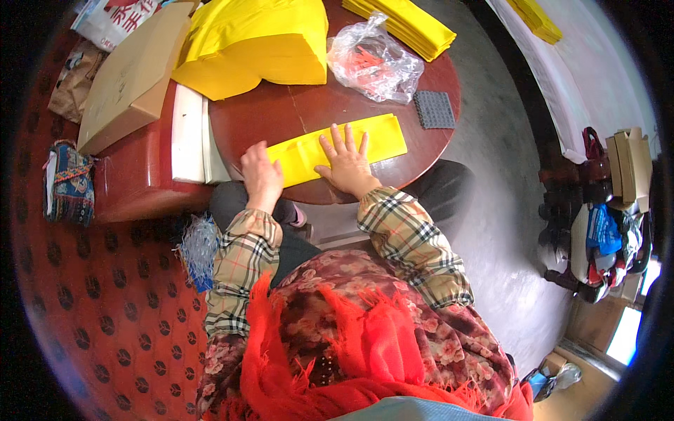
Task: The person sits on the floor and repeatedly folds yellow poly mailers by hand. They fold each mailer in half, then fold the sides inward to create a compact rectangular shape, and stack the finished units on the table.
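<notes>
A folded strip of yellow cloth [379,138] lies slantwise near the front edge of a round red-brown table [253,113]. My right hand [346,160] rests flat on its middle, palm down, fingers spread. At the strip's left end is my left hand [260,173], its fingers together and bent over the end; whether it pinches the cloth is hidden. Beyond the strip stands a large heap of yellow cloth [258,47]. A clear plastic bag [376,63] with red pieces inside sits right of the heap, near a dark grey textured square pad [434,110].
A stack of folded yellow cloths [403,26] lies at the table's far right. On the left, a cardboard box [131,84] stands on a red cabinet [137,173], beside pale boards [188,134]. Chairs holding bags and cardboard are at the far right.
</notes>
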The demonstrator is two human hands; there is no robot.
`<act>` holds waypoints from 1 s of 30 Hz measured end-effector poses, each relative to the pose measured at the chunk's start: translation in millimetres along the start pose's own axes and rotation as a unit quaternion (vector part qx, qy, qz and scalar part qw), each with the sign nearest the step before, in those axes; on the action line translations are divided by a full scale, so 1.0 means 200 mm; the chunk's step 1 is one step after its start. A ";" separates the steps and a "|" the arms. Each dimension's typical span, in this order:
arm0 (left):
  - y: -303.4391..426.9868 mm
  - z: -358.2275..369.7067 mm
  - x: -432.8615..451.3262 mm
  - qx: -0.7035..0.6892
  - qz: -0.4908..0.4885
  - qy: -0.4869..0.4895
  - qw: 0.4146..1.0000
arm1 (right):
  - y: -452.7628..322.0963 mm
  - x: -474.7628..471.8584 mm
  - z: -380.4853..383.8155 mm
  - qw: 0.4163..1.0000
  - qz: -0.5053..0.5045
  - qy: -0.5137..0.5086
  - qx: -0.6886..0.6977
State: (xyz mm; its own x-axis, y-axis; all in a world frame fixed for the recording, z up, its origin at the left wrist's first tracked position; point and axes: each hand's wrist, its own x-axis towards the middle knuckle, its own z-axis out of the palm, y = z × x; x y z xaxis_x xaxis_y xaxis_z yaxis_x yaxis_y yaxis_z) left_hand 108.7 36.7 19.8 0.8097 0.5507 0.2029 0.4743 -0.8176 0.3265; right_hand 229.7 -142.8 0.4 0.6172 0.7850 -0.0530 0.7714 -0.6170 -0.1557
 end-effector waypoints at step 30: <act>0.45 0.25 0.20 -0.072 0.187 -0.171 0.965 | 0.31 -0.01 -0.09 0.986 0.056 0.128 0.093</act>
State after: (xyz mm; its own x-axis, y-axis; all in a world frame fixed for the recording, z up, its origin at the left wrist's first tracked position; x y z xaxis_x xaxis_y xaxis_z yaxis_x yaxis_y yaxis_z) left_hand 201.4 -22.2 11.3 0.9933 0.1130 0.0226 0.0932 -0.9028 0.4198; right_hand 278.8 -183.2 9.3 0.7338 0.6587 0.1663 0.6693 -0.6590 -0.3432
